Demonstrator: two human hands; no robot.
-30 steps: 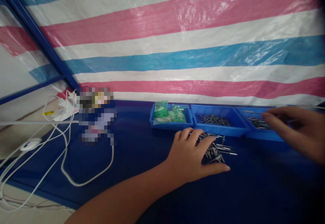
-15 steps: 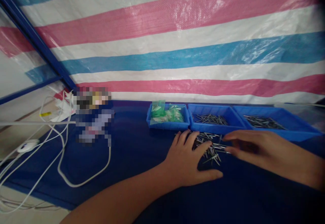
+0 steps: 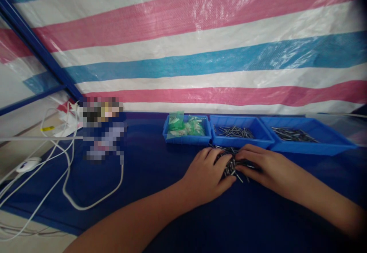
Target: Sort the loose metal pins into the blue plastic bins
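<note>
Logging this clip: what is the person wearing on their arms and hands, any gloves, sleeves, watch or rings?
Nothing is worn. The left hand and right hand are bare, with no gloves and no rings that can be made out. The left arm and right arm show no sleeve, watch, band or marking up to the picture's edge.

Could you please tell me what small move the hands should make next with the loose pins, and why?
Probably draw both hands closer to tighten the pile. The left hand and right hand flank the metal pins on the blue cloth, and a few stray at the near edge.
</note>
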